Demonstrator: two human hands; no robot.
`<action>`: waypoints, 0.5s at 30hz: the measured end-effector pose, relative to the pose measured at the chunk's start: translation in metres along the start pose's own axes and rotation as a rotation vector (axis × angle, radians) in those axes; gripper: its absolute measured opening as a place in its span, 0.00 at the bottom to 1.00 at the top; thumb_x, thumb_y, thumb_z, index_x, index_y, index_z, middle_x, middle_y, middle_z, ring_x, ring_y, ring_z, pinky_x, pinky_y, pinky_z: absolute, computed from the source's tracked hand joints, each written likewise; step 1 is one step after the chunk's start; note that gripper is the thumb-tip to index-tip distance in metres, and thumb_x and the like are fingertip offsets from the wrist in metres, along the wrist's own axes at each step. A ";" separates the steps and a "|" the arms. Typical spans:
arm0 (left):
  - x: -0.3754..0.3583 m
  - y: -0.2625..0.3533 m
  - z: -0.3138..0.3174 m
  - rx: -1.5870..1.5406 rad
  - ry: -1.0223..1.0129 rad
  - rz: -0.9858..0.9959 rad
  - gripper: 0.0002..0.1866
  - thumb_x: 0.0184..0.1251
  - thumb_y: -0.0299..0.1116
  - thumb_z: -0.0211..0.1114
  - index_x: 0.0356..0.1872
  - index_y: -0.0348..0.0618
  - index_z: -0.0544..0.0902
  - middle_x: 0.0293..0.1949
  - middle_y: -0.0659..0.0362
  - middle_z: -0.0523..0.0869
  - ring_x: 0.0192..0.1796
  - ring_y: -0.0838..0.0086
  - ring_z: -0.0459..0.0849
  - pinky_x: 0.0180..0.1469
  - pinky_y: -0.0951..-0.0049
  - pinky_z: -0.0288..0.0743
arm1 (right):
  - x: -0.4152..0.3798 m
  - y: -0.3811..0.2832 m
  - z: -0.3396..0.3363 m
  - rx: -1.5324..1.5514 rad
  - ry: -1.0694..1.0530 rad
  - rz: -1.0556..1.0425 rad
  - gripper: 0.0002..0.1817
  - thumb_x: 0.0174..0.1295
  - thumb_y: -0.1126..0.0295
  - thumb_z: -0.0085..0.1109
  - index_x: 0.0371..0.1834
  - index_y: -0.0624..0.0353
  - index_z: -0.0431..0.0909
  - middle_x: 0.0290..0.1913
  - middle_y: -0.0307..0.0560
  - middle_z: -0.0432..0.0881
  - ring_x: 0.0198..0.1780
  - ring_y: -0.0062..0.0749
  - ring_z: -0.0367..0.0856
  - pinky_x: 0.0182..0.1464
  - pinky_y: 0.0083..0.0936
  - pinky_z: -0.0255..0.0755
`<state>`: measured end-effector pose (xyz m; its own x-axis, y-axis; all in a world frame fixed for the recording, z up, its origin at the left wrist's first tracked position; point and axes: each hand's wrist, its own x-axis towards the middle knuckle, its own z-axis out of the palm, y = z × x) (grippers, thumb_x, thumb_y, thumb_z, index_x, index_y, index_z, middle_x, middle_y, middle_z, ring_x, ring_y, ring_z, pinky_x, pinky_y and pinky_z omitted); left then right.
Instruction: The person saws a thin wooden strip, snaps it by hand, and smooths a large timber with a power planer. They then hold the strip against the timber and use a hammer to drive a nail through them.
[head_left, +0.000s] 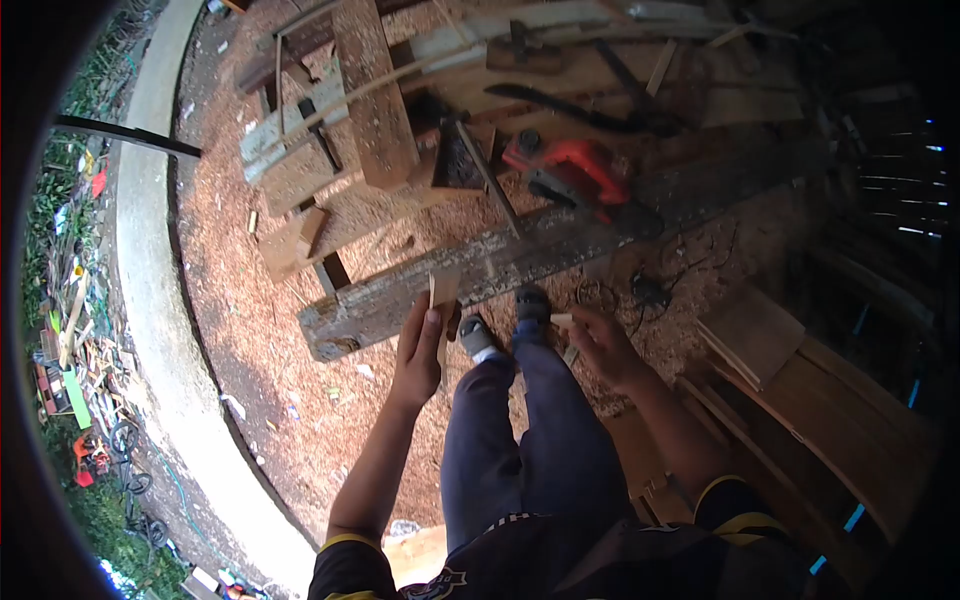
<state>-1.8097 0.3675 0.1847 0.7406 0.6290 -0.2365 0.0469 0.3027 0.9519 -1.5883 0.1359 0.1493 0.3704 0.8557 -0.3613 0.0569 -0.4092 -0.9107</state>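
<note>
My left hand is closed round a small flat piece of pale wood, which sticks up past the fingers near the edge of a long weathered plank. To the right, my right hand has its fingers closed on a small light piece, perhaps wood; only its end shows. The two hands are apart, on either side of my feet. Beyond them a red power tool rests on the bench.
A hammer and a wide board lie on the bench at the upper left. Boards are stacked at the right. Wood shavings cover the ground, bordered by a pale concrete kerb. A cable lies near my feet.
</note>
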 end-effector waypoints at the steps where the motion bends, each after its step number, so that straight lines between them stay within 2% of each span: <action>1: -0.006 0.003 -0.002 -0.025 -0.005 0.052 0.23 0.94 0.46 0.47 0.65 0.34 0.76 0.44 0.59 0.77 0.45 0.74 0.72 0.52 0.71 0.70 | -0.002 -0.016 0.000 -0.005 -0.023 -0.021 0.33 0.83 0.42 0.55 0.63 0.66 0.81 0.45 0.44 0.83 0.47 0.27 0.83 0.53 0.32 0.78; 2: -0.011 0.012 -0.005 -0.029 -0.069 0.116 0.25 0.93 0.48 0.48 0.68 0.33 0.75 0.45 0.60 0.76 0.46 0.74 0.71 0.53 0.70 0.69 | -0.009 -0.035 -0.001 0.000 -0.006 -0.094 0.40 0.77 0.29 0.53 0.48 0.64 0.82 0.37 0.39 0.78 0.40 0.24 0.78 0.45 0.30 0.73; 5: -0.041 0.030 -0.003 -0.009 -0.003 0.258 0.30 0.90 0.56 0.52 0.66 0.34 0.77 0.49 0.58 0.79 0.48 0.72 0.73 0.55 0.68 0.70 | -0.030 -0.047 -0.001 -0.035 0.019 -0.224 0.45 0.72 0.20 0.48 0.34 0.60 0.77 0.31 0.36 0.73 0.35 0.22 0.72 0.41 0.27 0.67; 6: -0.051 0.038 -0.005 0.049 0.023 0.289 0.33 0.88 0.61 0.53 0.63 0.34 0.79 0.50 0.56 0.81 0.49 0.70 0.76 0.57 0.67 0.72 | -0.039 -0.052 0.002 -0.033 0.018 -0.209 0.43 0.73 0.22 0.49 0.32 0.59 0.77 0.31 0.36 0.73 0.35 0.22 0.72 0.40 0.27 0.67; 11: -0.098 0.067 -0.007 -0.014 0.186 0.304 0.39 0.85 0.69 0.51 0.57 0.34 0.81 0.48 0.55 0.83 0.50 0.68 0.80 0.57 0.65 0.74 | -0.073 -0.086 0.014 -0.066 0.094 -0.196 0.33 0.73 0.36 0.56 0.27 0.59 0.75 0.27 0.34 0.71 0.31 0.21 0.69 0.35 0.28 0.64; 13: -0.111 0.071 -0.013 -0.058 0.234 0.306 0.40 0.85 0.70 0.50 0.56 0.34 0.81 0.47 0.54 0.83 0.49 0.68 0.80 0.56 0.64 0.74 | -0.088 -0.100 0.019 -0.051 0.135 -0.216 0.30 0.70 0.41 0.61 0.28 0.62 0.76 0.27 0.37 0.73 0.33 0.22 0.72 0.37 0.31 0.66; 15: -0.116 0.079 -0.016 -0.101 0.271 0.304 0.40 0.85 0.72 0.47 0.50 0.37 0.81 0.41 0.56 0.82 0.44 0.70 0.78 0.51 0.65 0.72 | -0.095 -0.111 0.023 -0.048 0.170 -0.219 0.27 0.69 0.46 0.63 0.29 0.63 0.77 0.27 0.39 0.73 0.34 0.23 0.72 0.37 0.33 0.68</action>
<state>-1.9024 0.3295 0.2838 0.5071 0.8619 -0.0031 -0.2229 0.1346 0.9655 -1.6509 0.1073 0.2799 0.4941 0.8618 -0.1144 0.1948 -0.2380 -0.9515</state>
